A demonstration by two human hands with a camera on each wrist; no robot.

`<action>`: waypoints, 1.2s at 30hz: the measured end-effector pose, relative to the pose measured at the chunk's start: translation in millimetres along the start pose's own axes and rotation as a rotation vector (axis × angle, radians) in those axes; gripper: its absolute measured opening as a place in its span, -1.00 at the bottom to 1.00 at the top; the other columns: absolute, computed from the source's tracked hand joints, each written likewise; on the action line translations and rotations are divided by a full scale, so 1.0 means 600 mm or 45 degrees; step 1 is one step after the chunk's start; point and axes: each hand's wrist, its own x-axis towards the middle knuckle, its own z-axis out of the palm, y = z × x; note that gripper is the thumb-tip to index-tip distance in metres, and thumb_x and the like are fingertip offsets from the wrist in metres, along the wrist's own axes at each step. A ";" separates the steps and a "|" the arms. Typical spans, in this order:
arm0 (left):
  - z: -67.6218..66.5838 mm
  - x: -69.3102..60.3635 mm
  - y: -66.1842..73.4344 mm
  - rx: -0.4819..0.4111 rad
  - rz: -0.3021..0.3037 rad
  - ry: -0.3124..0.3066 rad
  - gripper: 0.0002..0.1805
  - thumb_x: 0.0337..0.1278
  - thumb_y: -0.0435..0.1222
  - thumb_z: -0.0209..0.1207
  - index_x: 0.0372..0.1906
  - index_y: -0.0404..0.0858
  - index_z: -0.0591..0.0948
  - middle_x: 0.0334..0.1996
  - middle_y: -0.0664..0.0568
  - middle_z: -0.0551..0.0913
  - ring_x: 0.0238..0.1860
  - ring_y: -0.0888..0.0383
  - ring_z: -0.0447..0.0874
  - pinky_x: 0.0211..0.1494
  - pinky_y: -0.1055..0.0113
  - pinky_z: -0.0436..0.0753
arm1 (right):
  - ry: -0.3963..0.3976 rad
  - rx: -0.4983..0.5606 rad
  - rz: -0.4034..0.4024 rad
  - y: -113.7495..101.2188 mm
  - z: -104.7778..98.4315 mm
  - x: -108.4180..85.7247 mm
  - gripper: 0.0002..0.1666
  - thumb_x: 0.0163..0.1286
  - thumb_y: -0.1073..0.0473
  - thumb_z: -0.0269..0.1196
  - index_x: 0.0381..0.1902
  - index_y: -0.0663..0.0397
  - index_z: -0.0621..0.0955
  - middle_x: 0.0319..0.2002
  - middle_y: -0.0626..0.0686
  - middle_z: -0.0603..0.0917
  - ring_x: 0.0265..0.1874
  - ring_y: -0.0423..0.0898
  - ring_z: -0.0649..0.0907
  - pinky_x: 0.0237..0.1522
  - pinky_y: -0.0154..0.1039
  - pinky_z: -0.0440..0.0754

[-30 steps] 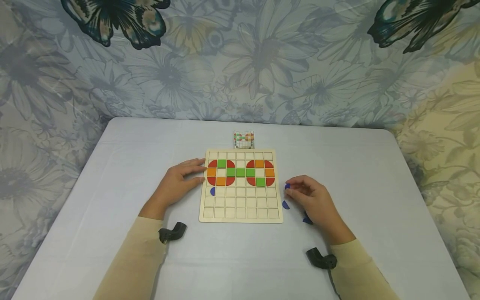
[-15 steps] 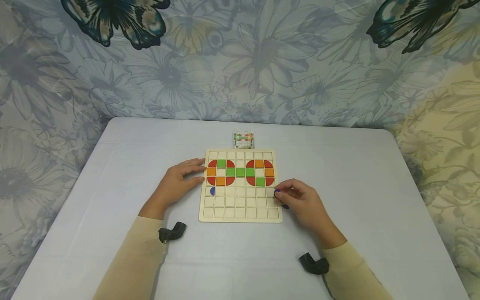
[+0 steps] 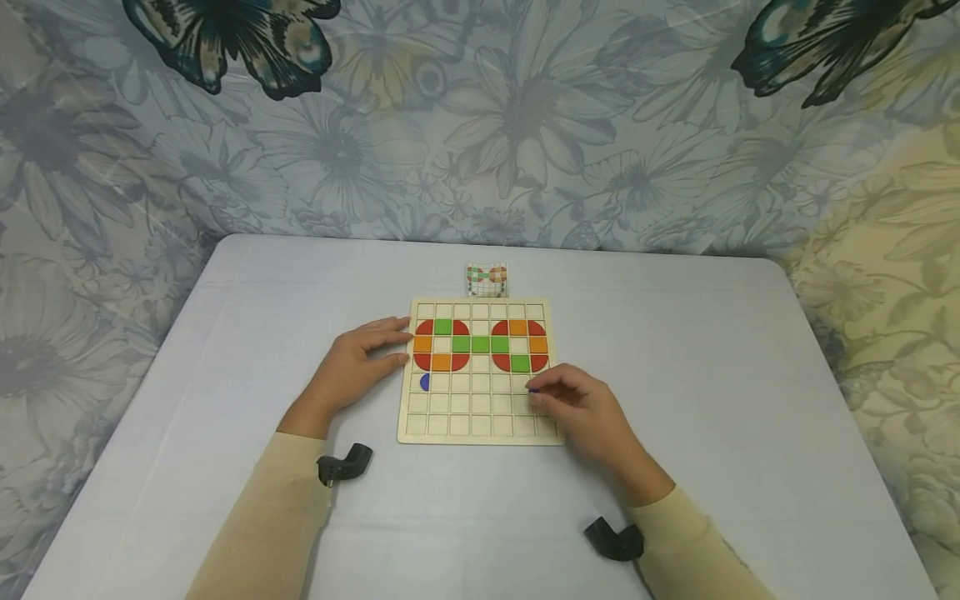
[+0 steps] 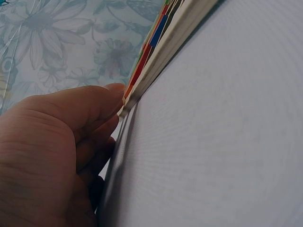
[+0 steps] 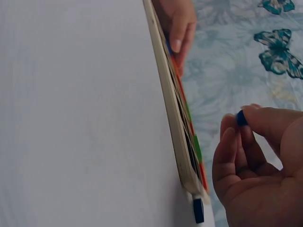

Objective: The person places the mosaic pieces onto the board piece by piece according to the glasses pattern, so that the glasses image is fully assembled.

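Note:
A wooden grid board [image 3: 471, 426] lies flat on the table, with red quarter-round, orange and green square pieces forming two rings joined by a green row. One blue half-round piece [image 3: 425, 382] sits in a cell below the left ring. My left hand [image 3: 354, 364] rests against the board's left edge, fingers extended and touching it. Over the board's right side, my right hand [image 3: 587, 410] pinches another blue piece [image 5: 242, 118] between thumb and fingers, above the cells. Its full shape is mostly hidden by the fingertips.
Behind the board stands a small pattern card [image 3: 487, 279] with a similar coloured design. In the right wrist view, a loose blue piece [image 5: 199, 211] lies by the board's corner. A floral cloth backdrop [image 3: 525, 125] rises behind the white table [image 3: 675, 333].
My right hand has moved left from beside the board to over its right-hand cells, carrying the pinched blue piece. The left hand has stayed in place.

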 end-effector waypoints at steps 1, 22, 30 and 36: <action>0.000 0.000 0.000 0.002 -0.001 0.000 -0.58 0.39 -0.26 0.47 0.30 -0.13 0.79 0.50 0.22 0.55 0.60 0.08 0.31 0.65 -0.12 0.24 | -0.006 0.002 0.013 -0.002 0.003 0.000 -0.85 0.46 0.39 0.46 -0.06 0.18 0.78 -0.11 0.06 0.77 -0.19 -0.02 0.70 -0.11 -0.36 0.72; 0.000 -0.001 -0.002 -0.020 -0.009 0.001 -0.58 0.40 -0.24 0.47 0.30 -0.11 0.79 0.50 0.24 0.54 0.61 0.07 0.31 0.65 -0.13 0.24 | -0.129 -0.015 0.035 -0.036 0.101 0.017 -0.86 0.44 0.34 0.50 -0.10 0.10 0.78 -0.23 -0.06 0.76 -0.30 -0.07 0.71 -0.21 -0.31 0.73; -0.002 -0.001 -0.005 -0.029 0.000 0.004 -0.59 0.40 -0.24 0.47 0.29 -0.12 0.80 0.49 0.23 0.55 0.60 0.07 0.33 0.65 -0.11 0.24 | -0.194 0.003 0.005 -0.049 0.146 0.037 -0.90 0.46 0.29 0.50 -0.12 0.07 0.78 -0.25 -0.09 0.74 -0.30 -0.08 0.69 -0.22 -0.29 0.72; -0.001 0.002 -0.007 -0.037 0.035 0.002 -0.60 0.40 -0.23 0.48 0.28 -0.12 0.80 0.48 0.23 0.56 0.59 0.08 0.35 0.64 -0.11 0.25 | -0.201 -0.056 0.043 -0.057 0.184 0.049 -0.92 0.46 0.26 0.51 -0.17 0.06 0.76 -0.32 -0.16 0.73 -0.36 -0.16 0.68 -0.27 -0.32 0.69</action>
